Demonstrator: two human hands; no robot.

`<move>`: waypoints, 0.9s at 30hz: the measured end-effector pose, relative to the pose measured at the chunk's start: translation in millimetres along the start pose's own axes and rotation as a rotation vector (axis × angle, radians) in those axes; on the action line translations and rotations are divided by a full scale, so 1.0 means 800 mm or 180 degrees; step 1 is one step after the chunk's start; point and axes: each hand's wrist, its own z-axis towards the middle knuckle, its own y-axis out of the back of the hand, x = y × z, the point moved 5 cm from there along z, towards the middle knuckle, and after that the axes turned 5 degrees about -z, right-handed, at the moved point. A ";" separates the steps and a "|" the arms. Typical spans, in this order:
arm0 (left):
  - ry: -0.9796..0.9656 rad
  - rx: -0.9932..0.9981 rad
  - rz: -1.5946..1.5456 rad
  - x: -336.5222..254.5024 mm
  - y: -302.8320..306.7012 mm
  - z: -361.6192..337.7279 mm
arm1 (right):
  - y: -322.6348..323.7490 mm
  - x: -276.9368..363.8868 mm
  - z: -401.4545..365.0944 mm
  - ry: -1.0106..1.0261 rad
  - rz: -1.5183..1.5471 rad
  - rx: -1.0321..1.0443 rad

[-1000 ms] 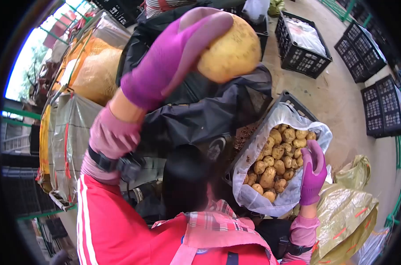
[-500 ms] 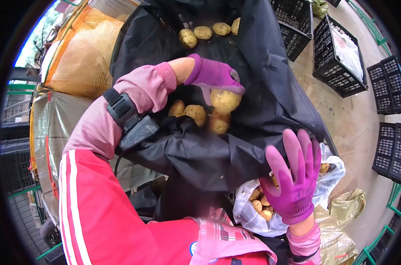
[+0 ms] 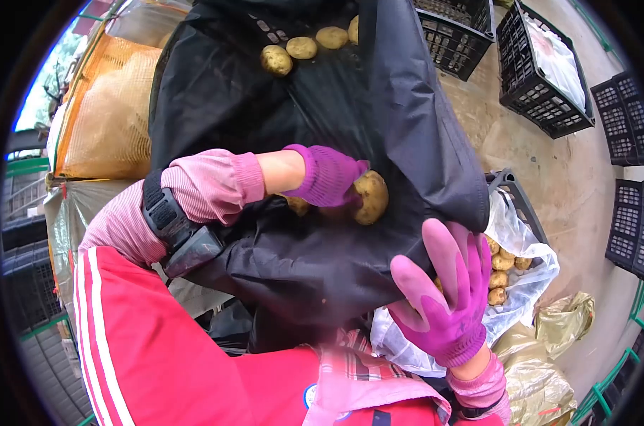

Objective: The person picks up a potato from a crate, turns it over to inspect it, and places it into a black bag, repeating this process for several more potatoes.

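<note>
My left hand (image 3: 329, 177), in a purple glove, reaches over the black cloth with its fingers curled down against a large potato (image 3: 372, 197). The fingertips are partly hidden and blurred. Another potato (image 3: 298, 206) shows partly under the left wrist. Further back on the cloth, several potatoes (image 3: 301, 48) lie in a row. My right hand (image 3: 446, 298), gloved in pink and purple, is open with fingers spread at the near right edge of the black cloth (image 3: 435, 149). Beside it, a white plastic bag (image 3: 538, 273) holds several potatoes (image 3: 501, 263).
Black plastic crates (image 3: 546, 78) stand on the floor to the right, one with a white bag (image 3: 555, 60) inside. An orange mesh sack (image 3: 109, 113) stands at the left. Crumpled gold plastic (image 3: 535, 369) lies at the lower right.
My left hand has come down toward me with the large potato, which now rests lower on the cloth. My right hand stays spread at the cloth edge. The whole view has shifted slightly.
</note>
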 end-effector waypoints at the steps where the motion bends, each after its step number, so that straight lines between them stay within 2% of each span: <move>1: 0.0221 0.0031 0.0147 -0.004 0.002 -0.003 | 0.001 0.001 0.003 -0.0032 0.0048 0.0008; 4: 0.0349 0.0090 0.0427 -0.006 0.007 0.000 | -0.001 0.004 0.008 -0.0086 0.0154 -0.0023; 7: -0.0141 -0.0472 0.0754 0.013 -0.005 0.013 | 0.000 0.009 0.009 -0.0114 0.0037 0.0002; 10: 0.0052 -0.0044 0.0402 0.012 0.007 0.008 | 0.013 0.017 0.015 -0.0145 0.0000 0.0023; 12: -0.0169 0.0292 0.0027 0.001 0.028 -0.013 | 0.020 0.020 0.012 -0.0190 0.0180 -0.0221; 13: 0.0200 -0.0179 -0.0157 0.006 0.044 -0.025 | 0.020 0.021 0.004 -0.0266 0.0241 -0.0370; 16: -0.0388 -0.2736 0.0722 -0.059 0.091 -0.116 | 0.019 0.027 -0.025 -0.0424 0.0251 -0.0689; 18: -0.1166 -0.3732 0.0057 -0.148 0.073 -0.176 | 0.021 0.022 -0.047 -0.0459 0.0361 -0.0890; 20: -0.1538 -0.3293 0.0516 -0.194 0.027 -0.188 | 0.017 0.013 -0.066 -0.0444 0.0610 -0.1087; 21: -0.1338 -0.3039 0.0705 -0.199 0.001 -0.172 | 0.007 -0.003 -0.084 -0.0610 0.0643 -0.1293; 24: -0.0820 -0.3782 0.1670 -0.240 -0.052 -0.149 | -0.045 -0.081 -0.155 -0.1698 0.0627 -0.1140; 25: -0.0900 -0.3790 0.1648 -0.247 -0.060 -0.137 | -0.063 -0.109 -0.193 -0.2369 0.0796 -0.0785; 27: -0.0995 -0.3810 0.1627 -0.257 -0.075 -0.118 | -0.097 -0.157 -0.280 -0.3183 0.0164 -0.0391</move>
